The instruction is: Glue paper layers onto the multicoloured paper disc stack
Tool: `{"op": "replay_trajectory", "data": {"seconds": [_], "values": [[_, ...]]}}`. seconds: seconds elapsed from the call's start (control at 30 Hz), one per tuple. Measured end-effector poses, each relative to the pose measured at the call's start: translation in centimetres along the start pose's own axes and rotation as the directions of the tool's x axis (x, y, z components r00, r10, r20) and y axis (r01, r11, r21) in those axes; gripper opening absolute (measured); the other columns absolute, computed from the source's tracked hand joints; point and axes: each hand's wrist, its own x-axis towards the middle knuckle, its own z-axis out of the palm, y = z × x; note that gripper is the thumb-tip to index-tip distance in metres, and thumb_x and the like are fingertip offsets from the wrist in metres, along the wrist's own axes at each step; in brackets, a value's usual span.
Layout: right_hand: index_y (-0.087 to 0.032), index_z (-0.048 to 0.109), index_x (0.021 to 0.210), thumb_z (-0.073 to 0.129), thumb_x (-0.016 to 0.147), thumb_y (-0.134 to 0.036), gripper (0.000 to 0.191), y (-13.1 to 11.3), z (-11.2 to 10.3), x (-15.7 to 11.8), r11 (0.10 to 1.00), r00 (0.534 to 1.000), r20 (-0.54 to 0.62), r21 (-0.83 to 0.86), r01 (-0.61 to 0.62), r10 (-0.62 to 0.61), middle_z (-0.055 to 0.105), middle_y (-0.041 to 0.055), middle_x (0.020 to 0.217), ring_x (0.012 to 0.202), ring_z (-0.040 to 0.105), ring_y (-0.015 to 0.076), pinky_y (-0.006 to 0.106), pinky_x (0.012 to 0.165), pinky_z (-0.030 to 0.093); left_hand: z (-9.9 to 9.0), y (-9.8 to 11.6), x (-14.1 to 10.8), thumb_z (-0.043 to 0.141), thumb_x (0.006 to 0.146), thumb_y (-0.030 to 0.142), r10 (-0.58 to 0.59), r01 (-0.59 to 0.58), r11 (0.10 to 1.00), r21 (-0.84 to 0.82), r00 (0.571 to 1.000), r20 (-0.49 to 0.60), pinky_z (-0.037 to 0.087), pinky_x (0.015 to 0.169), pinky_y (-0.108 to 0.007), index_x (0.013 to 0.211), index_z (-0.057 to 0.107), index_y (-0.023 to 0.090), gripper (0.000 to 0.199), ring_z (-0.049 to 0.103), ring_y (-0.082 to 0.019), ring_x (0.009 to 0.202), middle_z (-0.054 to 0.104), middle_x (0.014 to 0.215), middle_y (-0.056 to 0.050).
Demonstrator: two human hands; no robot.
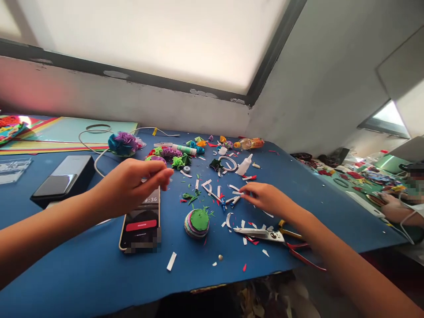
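My left hand is raised above a smartphone, its fingers pressed together in a pinch. Anything between those fingertips is too small to make out. Low over the table, my right hand has its fingertips closed at the end of a white paper strip. Between the two hands stands a small round pot shape of coiled paper with a green top. Scissors with red and yellow handles lie nearer me, below my right hand.
Paper scraps litter the blue table. Behind are folded paper flowers, a glue stick, a white squeeze bottle and an orange drink bottle. A dark box stands left. Another person's hand is at far right.
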Motion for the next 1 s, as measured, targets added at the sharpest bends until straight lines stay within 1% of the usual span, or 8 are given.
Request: {"op": "replay_trajectory", "data": {"seconds": [0.13,0.23,0.3,0.37,0.5,0.7,0.8,1.0], "values": [[-0.017,0.064,0.125,0.062,0.105,-0.037,0.028,-2.9,0.3,1.2,0.979,0.978,0.047,0.010,0.204,-0.204,0.065,0.0087,0.120,0.100,0.066,0.0195,0.040,0.088,0.060,1.4,1.4,0.6,0.054,0.099,0.039,-0.072,0.072,0.997,-0.015,0.997,-0.002,0.043,0.045,-0.019,0.059,0.068,0.019,0.048,0.056,-0.010,0.044,0.063,0.049,0.001],[-0.016,0.065,0.123,0.063,0.105,-0.036,0.026,-3.7,0.0,1.8,0.950,0.946,0.088,0.037,0.310,-0.312,0.065,0.0081,0.118,0.096,0.066,0.0182,0.037,0.085,0.060,3.0,2.6,0.5,0.065,0.093,0.035,-0.114,0.112,0.993,-0.021,0.989,-0.097,0.055,0.060,-0.021,0.090,0.079,0.020,0.021,0.071,-0.015,0.072,0.081,0.088,-0.006],[-0.017,0.065,0.123,0.063,0.105,-0.036,0.026,-3.9,-0.2,1.9,0.933,0.928,0.095,0.055,0.357,-0.360,0.065,0.0084,0.119,0.098,0.066,0.0185,0.038,0.086,0.060,4.1,3.5,0.4,0.063,0.093,0.032,-0.131,0.125,0.991,-0.051,0.980,-0.151,0.059,0.066,-0.022,0.111,0.078,0.021,0.026,0.074,-0.015,0.080,0.082,0.104,-0.008],[-0.017,0.065,0.125,0.064,0.104,-0.039,0.030,-4.0,0.0,1.7,0.918,0.915,0.084,0.059,0.391,-0.395,0.064,0.0094,0.124,0.103,0.066,0.0204,0.040,0.090,0.060,5.0,4.4,0.5,0.062,0.094,0.032,-0.150,0.134,0.986,-0.097,0.971,-0.183,0.058,0.060,-0.020,0.109,0.080,0.020,0.027,0.072,-0.013,0.066,0.083,0.087,-0.004],[-0.016,0.066,0.118,0.067,0.102,-0.039,0.028,-4.2,1.3,1.7,0.908,0.907,0.036,0.035,0.418,-0.419,0.066,0.0085,0.118,0.105,0.065,0.0213,0.042,0.092,0.059,6.3,5.6,1.3,0.069,0.091,0.038,-0.226,0.188,0.967,-0.173,0.946,-0.234,0.051,0.048,-0.019,0.065,0.077,0.019,0.033,0.064,-0.011,0.046,0.072,0.053,0.000],[-0.014,0.066,0.111,0.067,0.103,-0.039,0.026,-3.6,1.8,1.7,0.885,0.873,-0.188,0.039,0.464,-0.450,0.067,0.0055,0.105,0.092,0.067,0.0175,0.036,0.083,0.060,7.5,5.2,3.2,0.060,0.093,0.042,-0.298,0.227,0.939,-0.260,0.912,-0.282,0.054,0.055,-0.021,0.073,0.075,0.020,0.033,0.067,-0.012,0.059,0.076,0.069,-0.003],[-0.014,0.066,0.109,0.064,0.104,-0.036,0.022,-3.7,1.6,1.1,0.859,0.803,-0.355,-0.001,0.512,-0.479,0.067,0.0032,0.096,0.082,0.066,0.0145,0.032,0.077,0.060,8.1,4.6,3.3,0.062,0.092,0.045,-0.343,0.265,0.923,-0.279,0.895,-0.285,0.055,0.058,-0.023,0.086,0.075,0.019,0.030,0.067,-0.014,0.067,0.076,0.078,-0.004],[-0.014,0.062,0.109,0.053,0.107,-0.018,0.011,-5.1,1.6,0.1,0.731,0.558,-0.521,-0.212,0.648,-0.646,0.067,0.0028,0.096,0.080,0.065,0.0142,0.029,0.074,0.056,8.7,4.1,2.5,0.062,0.094,0.053,-0.451,0.374,0.856,-0.358,0.877,-0.164,0.060,0.067,-0.028,0.109,0.073,0.015,0.042,0.073,-0.020,0.085,0.078,0.099,-0.011]]}}
